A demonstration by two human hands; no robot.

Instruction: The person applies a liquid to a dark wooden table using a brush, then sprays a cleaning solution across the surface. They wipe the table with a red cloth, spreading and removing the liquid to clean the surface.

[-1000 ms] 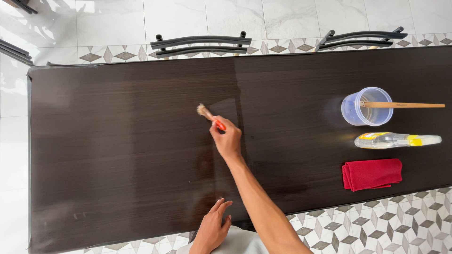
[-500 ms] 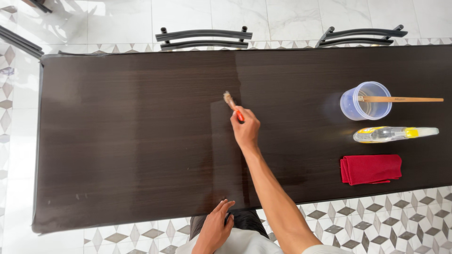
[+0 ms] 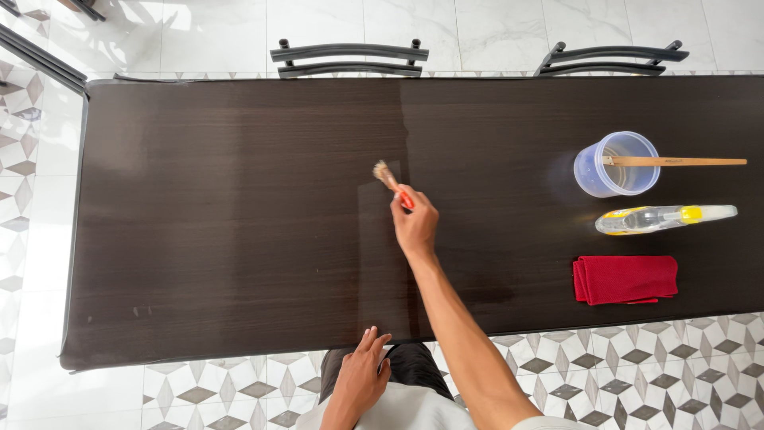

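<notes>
Item: our right hand (image 3: 414, 225), arm stretched out over the dark table (image 3: 223, 239), fingers curled tight round the orange handle of a small paintbrush (image 3: 391, 183); its bristles lie on the wood just beyond our fingertips. Our left hand (image 3: 360, 381) rests at the near table edge, fingers loosely spread, holding nothing. Well right of the fingers: plastic cup (image 3: 614, 165), spray bottle (image 3: 664, 219), red cloth (image 3: 625, 279).

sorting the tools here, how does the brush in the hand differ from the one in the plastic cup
The small brush has an orange handle, while the long brush has a plain pale wooden one. The small brush is gripped by the right hand, bristles on the table; the long one lies untouched across the clear cup, its head hidden inside.
</notes>
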